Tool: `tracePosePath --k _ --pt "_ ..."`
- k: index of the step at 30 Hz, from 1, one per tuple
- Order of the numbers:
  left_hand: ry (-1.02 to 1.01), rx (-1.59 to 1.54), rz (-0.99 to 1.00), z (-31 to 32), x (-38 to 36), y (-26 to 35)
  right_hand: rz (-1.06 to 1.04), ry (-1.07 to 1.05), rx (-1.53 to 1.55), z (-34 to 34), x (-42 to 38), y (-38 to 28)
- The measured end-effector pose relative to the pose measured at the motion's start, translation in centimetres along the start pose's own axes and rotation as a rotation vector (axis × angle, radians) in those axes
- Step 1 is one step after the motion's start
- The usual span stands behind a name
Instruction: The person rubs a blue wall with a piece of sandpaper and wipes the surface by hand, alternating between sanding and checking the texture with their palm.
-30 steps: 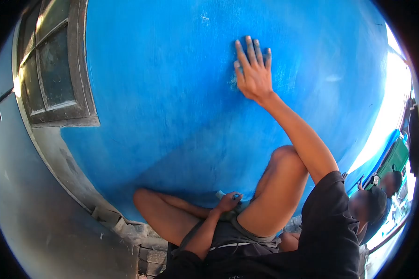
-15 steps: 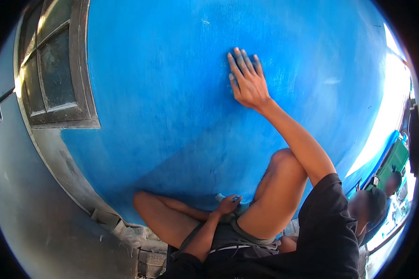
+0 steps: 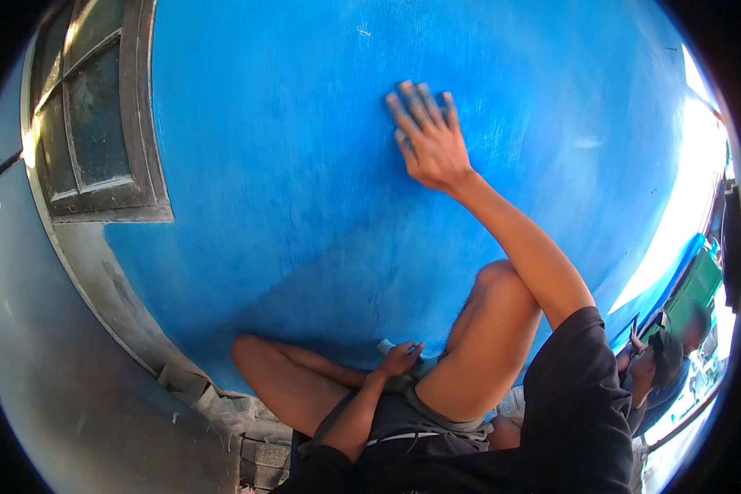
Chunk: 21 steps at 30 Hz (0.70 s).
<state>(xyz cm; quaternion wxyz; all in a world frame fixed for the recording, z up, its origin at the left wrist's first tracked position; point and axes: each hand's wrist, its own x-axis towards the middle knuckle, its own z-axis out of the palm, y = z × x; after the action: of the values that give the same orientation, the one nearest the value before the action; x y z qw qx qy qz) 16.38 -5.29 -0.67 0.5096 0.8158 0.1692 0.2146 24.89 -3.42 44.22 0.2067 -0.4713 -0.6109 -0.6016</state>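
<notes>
My right hand (image 3: 436, 148) lies against the blue painted wall (image 3: 305, 165), its fingers spread and slightly blurred, with bluish smudges on them. Nothing shows under or between those fingers. Down at my lap, between my bent knees, my left hand (image 3: 401, 360) is closed around what looks like a pale blue-green cloth (image 3: 384, 346). Part of it sticks out above the fist, and more seems to hang below; the rest is hidden by the fingers. The wall's paint looks glossy in streaks near my right hand.
At the left, a wooden-framed window (image 3: 99, 123) sits in the wall above bare grey plaster (image 3: 95, 247). A grey panel (image 3: 25, 329) stands along the left side. Two people (image 3: 663, 362) are close at the right. Bricks (image 3: 263, 461) lie below me.
My right hand has slid a little left and slightly up across the wall. My left hand stays at my lap, still closed. At the right, a nearby person's head has turned.
</notes>
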Motion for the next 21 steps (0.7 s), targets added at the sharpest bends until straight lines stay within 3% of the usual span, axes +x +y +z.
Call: tracePosePath --k 3,4,7,12,14,15,17,18,21 --pt "0.009 -0.003 -0.012 -0.4 -0.4 0.5 -0.037 -0.015 0.036 -0.3 0.6 1.0" --pt "0.025 -0.002 0.026 -0.4 -0.2 0.3 0.063 0.062 -0.007 -0.2 1.3 1.4" --pt "0.021 -0.026 -0.034 -0.1 0.1 -0.1 0.108 0.077 -0.048 -0.1 1.2 0.8" --pt "-0.018 -0.061 -0.044 -0.4 -0.3 0.5 -0.177 -0.094 0.049 -0.4 0.5 0.4" --pt "-0.014 -0.080 -0.057 -0.5 -0.1 0.3 0.060 0.035 -0.010 -0.1 0.9 1.1" --pt "-0.024 -0.078 -0.061 -0.6 -0.3 0.4 0.055 0.031 -0.011 -0.3 0.7 1.0" --pt "-0.039 -0.077 -0.066 -0.4 -0.5 0.9 -0.043 -0.068 -0.030 -0.8 -0.3 0.3" --pt "-0.026 -0.055 -0.064 -0.3 -0.5 0.8 -0.237 -0.134 0.033 -0.9 -0.8 0.3" --pt "-0.022 -0.091 -0.054 -0.7 -0.5 1.0 -0.161 -0.106 0.055 -0.8 0.0 1.1"
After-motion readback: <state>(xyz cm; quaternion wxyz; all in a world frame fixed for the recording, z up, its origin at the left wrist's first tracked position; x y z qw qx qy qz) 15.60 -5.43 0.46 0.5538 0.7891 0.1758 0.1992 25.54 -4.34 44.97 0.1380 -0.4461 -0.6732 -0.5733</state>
